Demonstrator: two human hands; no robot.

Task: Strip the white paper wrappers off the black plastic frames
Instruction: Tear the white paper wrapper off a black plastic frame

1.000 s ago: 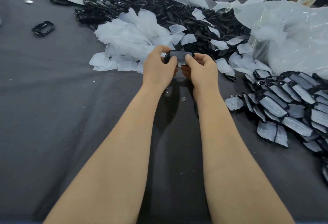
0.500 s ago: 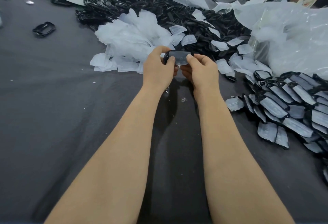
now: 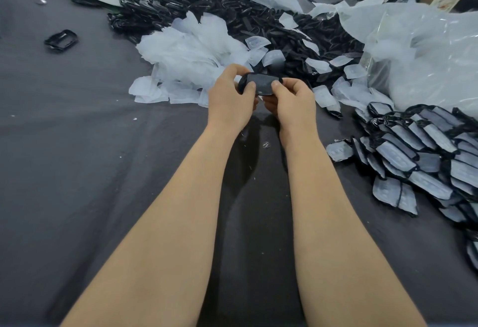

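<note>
The frame (image 3: 260, 84) is held in the air above the cloth (image 3: 77, 145), near the middle of the view and just in front of the wrapper heap (image 3: 191, 52). Its wrapper (image 3: 263, 82) looks to be on: a pale grey face shows between the thumbs. The left hand (image 3: 229, 99) grips the left end, fingers curled under and thumb pressed on top. The right hand (image 3: 293, 102) pinches the right end the same way, its thumb (image 3: 275, 84) on the paper.

The risks, as I judge them:
- The paper may tear into scraps rather than come away whole, if the thumbs pull on the thin face and not an edge.
- The frame may bend or snap if the two ends are twisted against each other.
- It may slip and drop among the bare frames (image 3: 232, 13) just beyond, where a half-wrapped piece would be hard to find.

The frame's long axis runs left to right, from one hand to the other, with its broad face tilted up toward the camera. Its ends are rounded, and I cannot tell one from the other.

Further out, the wrapped stack (image 3: 426, 150) lies well to the right, beside a clear bag (image 3: 426, 49).
</note>
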